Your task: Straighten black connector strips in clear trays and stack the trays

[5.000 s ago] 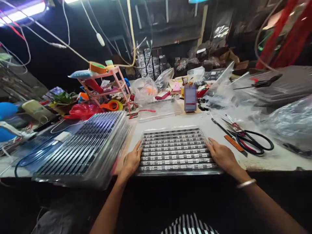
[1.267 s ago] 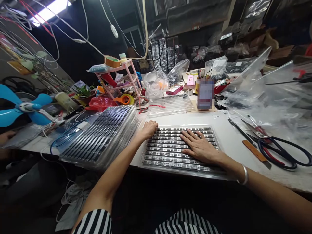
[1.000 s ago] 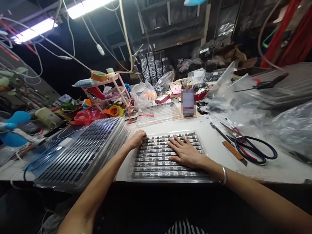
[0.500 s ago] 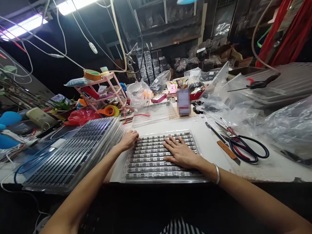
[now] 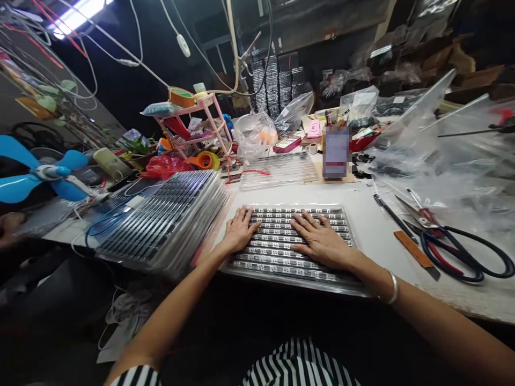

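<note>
Cluttered workshop, dim at the back, white workbench (image 5: 374, 230) buried in bags and cables. Clear tray (image 5: 289, 244) of dark strips sitting at the near edge, dead centre. Left hand (image 5: 238, 231) flat on the tray's left side, fingers spread, gripping nothing. Right hand (image 5: 319, 240) same deal, palm down across the middle rows, fingers apart. Stack of similar trays (image 5: 169, 220) just to the left, tilted. Black-handled scissors (image 5: 454, 244) off to the right. Pink rack (image 5: 197, 134) further back, blue fan (image 5: 44, 174) far left.

tray stack (image 5: 169, 225) left, scissors (image 5: 458, 246) right.
</note>
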Motion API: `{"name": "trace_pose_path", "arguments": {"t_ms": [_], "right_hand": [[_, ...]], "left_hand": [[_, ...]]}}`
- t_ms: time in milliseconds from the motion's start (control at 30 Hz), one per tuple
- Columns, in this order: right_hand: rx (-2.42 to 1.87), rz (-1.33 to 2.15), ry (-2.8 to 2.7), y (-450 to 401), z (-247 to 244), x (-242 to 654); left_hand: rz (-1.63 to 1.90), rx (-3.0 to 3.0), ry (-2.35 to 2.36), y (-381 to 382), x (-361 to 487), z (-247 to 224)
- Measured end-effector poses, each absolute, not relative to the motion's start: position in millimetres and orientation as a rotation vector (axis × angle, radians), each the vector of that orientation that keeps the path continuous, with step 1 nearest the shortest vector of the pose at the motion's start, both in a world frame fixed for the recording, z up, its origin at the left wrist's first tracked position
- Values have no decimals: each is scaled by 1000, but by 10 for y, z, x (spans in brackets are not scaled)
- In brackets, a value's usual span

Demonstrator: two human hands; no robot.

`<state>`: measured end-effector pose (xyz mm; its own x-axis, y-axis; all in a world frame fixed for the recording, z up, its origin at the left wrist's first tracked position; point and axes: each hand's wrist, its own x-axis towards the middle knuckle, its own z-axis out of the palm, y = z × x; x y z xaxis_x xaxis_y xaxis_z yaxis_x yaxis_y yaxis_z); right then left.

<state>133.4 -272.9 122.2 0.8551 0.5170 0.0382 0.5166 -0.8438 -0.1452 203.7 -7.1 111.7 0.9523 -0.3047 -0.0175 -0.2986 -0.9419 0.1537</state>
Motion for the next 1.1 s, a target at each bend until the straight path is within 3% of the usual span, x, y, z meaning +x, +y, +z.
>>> {"name": "trace_pose_path", "arguments": {"t_ms": [167, 400, 633, 833, 1100], "right_hand": [[-2929, -40, -741, -3005, 1207, 1127], [-2772, -308, -301, -3496, 1063, 310], [-2470, -219, 198, -3416, 1156, 534], [-2474, -260, 405, -3337, 1154, 628], [-1813, -238, 589, -3161, 1423, 624]], "left_hand": [[-227, 2720, -453, 140, 1967, 1156], [-104, 2348, -343, 623, 1436, 1073], [21, 2298, -312, 574, 1338, 1021], [6, 2295, -337, 642, 1296, 1007], [-112, 2374, -359, 603, 1248, 1119]]}}
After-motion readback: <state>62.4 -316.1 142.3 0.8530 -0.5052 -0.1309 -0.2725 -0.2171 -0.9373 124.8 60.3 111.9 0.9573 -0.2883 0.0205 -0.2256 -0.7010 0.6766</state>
